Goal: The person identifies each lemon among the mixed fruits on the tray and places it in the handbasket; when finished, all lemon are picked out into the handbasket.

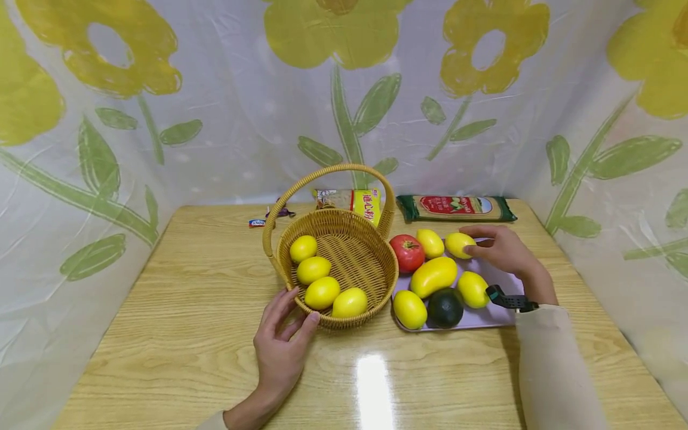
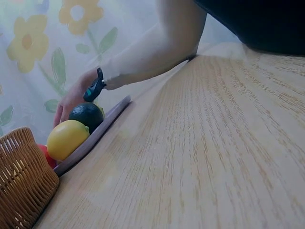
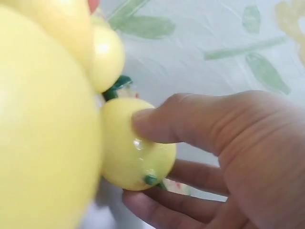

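Observation:
A wicker basket (image 1: 349, 248) with a tall handle stands mid-table, with several lemons (image 1: 322, 292) along its left and front inside. My left hand (image 1: 282, 349) touches its front-left rim, thumb and fingers spread along the edge; the left wrist view does not show this hand. My right hand (image 1: 505, 251) pinches a lemon (image 3: 136, 152) between thumb and fingers at the back of the lilac tray (image 1: 500, 319). Also on the tray are more lemons (image 1: 410, 309), a yellow mango (image 1: 434, 277), a dark green avocado (image 1: 445, 308) and a red fruit (image 1: 407, 253).
Behind the basket lies a yellow-and-clear food packet (image 1: 371, 202), and behind the tray a long green-and-red packet (image 1: 457, 208). Small wrapped items (image 1: 257, 223) lie left of the basket's handle. A flower-printed curtain (image 1: 231, 119) encloses the table's back and sides.

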Action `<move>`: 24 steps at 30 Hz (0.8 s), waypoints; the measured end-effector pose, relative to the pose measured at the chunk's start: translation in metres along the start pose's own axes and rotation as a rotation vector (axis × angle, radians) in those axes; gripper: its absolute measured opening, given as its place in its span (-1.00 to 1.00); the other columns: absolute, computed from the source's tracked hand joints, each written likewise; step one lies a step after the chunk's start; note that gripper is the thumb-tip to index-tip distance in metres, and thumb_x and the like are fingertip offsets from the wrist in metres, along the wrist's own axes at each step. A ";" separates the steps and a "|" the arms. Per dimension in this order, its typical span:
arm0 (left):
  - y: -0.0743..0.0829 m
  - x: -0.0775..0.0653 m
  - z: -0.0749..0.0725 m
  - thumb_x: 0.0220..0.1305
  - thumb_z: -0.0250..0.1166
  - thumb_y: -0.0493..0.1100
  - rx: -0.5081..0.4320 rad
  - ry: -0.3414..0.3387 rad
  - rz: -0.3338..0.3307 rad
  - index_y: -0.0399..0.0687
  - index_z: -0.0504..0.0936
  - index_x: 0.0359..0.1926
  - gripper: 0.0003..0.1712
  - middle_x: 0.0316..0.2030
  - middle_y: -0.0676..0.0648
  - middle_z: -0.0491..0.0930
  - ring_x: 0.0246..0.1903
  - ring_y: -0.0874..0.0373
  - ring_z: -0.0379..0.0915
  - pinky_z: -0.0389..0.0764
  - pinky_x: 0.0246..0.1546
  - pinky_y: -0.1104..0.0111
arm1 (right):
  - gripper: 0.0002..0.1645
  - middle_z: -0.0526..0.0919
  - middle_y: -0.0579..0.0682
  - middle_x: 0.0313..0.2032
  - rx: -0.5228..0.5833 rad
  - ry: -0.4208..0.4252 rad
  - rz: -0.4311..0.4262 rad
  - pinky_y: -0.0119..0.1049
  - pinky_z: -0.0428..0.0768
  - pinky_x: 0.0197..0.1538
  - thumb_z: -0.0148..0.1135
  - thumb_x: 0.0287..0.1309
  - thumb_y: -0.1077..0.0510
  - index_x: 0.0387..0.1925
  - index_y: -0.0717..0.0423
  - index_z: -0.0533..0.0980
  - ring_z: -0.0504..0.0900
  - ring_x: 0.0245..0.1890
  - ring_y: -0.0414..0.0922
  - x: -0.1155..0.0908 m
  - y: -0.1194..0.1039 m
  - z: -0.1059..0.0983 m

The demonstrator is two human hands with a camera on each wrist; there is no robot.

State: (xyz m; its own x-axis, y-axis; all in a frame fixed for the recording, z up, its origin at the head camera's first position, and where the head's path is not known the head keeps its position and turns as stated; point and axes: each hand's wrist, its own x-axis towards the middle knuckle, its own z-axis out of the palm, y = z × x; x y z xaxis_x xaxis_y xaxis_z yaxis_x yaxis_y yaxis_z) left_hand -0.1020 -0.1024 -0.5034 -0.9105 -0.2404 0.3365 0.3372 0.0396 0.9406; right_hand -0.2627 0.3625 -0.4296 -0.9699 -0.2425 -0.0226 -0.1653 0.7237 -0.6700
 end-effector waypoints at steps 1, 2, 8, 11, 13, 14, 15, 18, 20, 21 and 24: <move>0.000 0.000 0.000 0.34 0.51 -0.46 -0.001 0.000 0.000 -0.30 0.60 0.43 -0.35 0.50 -0.25 0.41 0.39 -0.30 0.50 0.78 0.25 0.25 | -0.37 0.62 0.21 0.43 0.004 0.016 -0.005 -0.07 0.78 0.38 0.43 0.51 0.05 0.49 0.12 0.54 0.63 0.33 0.22 -0.001 0.000 -0.002; 0.000 0.000 0.000 0.34 0.51 -0.46 -0.001 0.001 0.001 -0.32 0.59 0.43 -0.34 0.50 -0.26 0.41 0.39 -0.32 0.50 0.78 0.25 0.25 | -0.38 0.62 0.20 0.42 0.012 0.032 -0.017 -0.24 0.79 0.33 0.43 0.51 0.05 0.48 0.12 0.55 0.64 0.31 0.20 -0.003 -0.001 -0.004; 0.000 0.001 0.001 0.33 0.51 -0.47 -0.007 0.006 0.018 -0.28 0.60 0.43 -0.34 0.49 -0.33 0.41 0.38 -0.36 0.49 0.78 0.25 0.25 | -0.46 0.68 0.06 0.34 0.171 0.090 -0.124 -0.65 0.71 0.13 0.45 0.48 0.15 0.42 0.03 0.62 0.73 0.14 -0.14 -0.010 -0.020 -0.015; 0.000 0.001 0.001 0.33 0.51 -0.47 -0.003 0.006 0.019 -0.27 0.61 0.42 -0.35 0.49 -0.32 0.41 0.38 -0.30 0.52 0.80 0.24 0.25 | -0.48 0.71 -0.05 0.27 0.271 0.065 -0.177 -0.48 0.81 0.12 0.43 0.47 0.23 0.40 0.02 0.64 0.75 0.08 -0.18 -0.012 -0.037 -0.014; 0.000 0.001 0.001 0.34 0.51 -0.46 -0.001 0.006 0.012 -0.27 0.62 0.41 -0.36 0.49 -0.31 0.41 0.38 -0.28 0.52 0.80 0.24 0.23 | -0.48 0.72 -0.07 0.25 0.307 0.025 -0.245 -0.42 0.83 0.12 0.41 0.47 0.28 0.40 0.07 0.62 0.75 0.11 -0.14 -0.012 -0.047 -0.011; 0.001 0.001 0.001 0.34 0.51 -0.46 0.001 0.006 0.007 -0.28 0.62 0.41 -0.36 0.50 -0.29 0.40 0.39 -0.28 0.52 0.80 0.24 0.22 | -0.48 0.72 -0.06 0.25 0.328 -0.006 -0.277 -0.39 0.84 0.13 0.39 0.47 0.30 0.40 0.10 0.61 0.75 0.13 -0.12 -0.011 -0.053 -0.008; 0.001 0.001 0.001 0.33 0.51 -0.46 0.000 0.005 0.003 -0.27 0.62 0.41 -0.36 0.50 -0.28 0.40 0.39 -0.28 0.52 0.80 0.24 0.22 | -0.48 0.73 -0.04 0.25 0.346 -0.039 -0.309 -0.37 0.85 0.15 0.38 0.47 0.33 0.39 0.13 0.61 0.75 0.14 -0.11 -0.010 -0.058 -0.005; 0.002 0.001 0.001 0.32 0.51 -0.47 -0.003 0.006 -0.002 -0.24 0.63 0.41 -0.36 0.50 -0.26 0.41 0.40 -0.30 0.50 0.79 0.25 0.20 | -0.49 0.74 0.03 0.26 0.364 -0.155 -0.376 -0.32 0.86 0.18 0.39 0.46 0.34 0.38 0.14 0.61 0.77 0.15 -0.09 -0.006 -0.078 0.011; 0.002 0.001 0.001 0.32 0.51 -0.47 -0.003 0.007 -0.006 -0.26 0.62 0.41 -0.35 0.49 -0.24 0.41 0.40 -0.31 0.50 0.79 0.25 0.21 | -0.49 0.74 0.08 0.27 0.366 -0.232 -0.401 -0.30 0.85 0.19 0.41 0.45 0.32 0.37 0.12 0.63 0.78 0.13 -0.07 -0.004 -0.094 0.024; 0.002 0.001 0.001 0.32 0.51 -0.47 -0.003 0.006 -0.008 -0.27 0.62 0.41 -0.35 0.50 -0.24 0.41 0.40 -0.31 0.49 0.78 0.25 0.21 | -0.50 0.74 0.10 0.26 0.362 -0.268 -0.417 -0.27 0.85 0.21 0.42 0.45 0.31 0.36 0.11 0.63 0.79 0.11 -0.05 -0.004 -0.101 0.031; 0.002 0.000 0.001 0.33 0.52 -0.46 0.001 0.008 -0.019 -0.31 0.60 0.42 -0.35 0.50 -0.22 0.40 0.40 -0.30 0.49 0.78 0.26 0.22 | -0.52 0.76 0.08 0.23 0.323 -0.337 -0.454 -0.22 0.85 0.21 0.45 0.45 0.27 0.34 0.06 0.66 0.80 0.06 -0.05 -0.004 -0.121 0.052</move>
State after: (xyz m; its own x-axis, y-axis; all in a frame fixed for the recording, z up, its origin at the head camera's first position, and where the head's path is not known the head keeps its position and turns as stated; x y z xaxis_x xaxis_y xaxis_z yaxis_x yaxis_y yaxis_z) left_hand -0.1017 -0.1014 -0.5014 -0.9145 -0.2493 0.3187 0.3201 0.0359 0.9467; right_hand -0.2293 0.2423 -0.3863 -0.6983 -0.7059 0.1184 -0.4322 0.2841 -0.8558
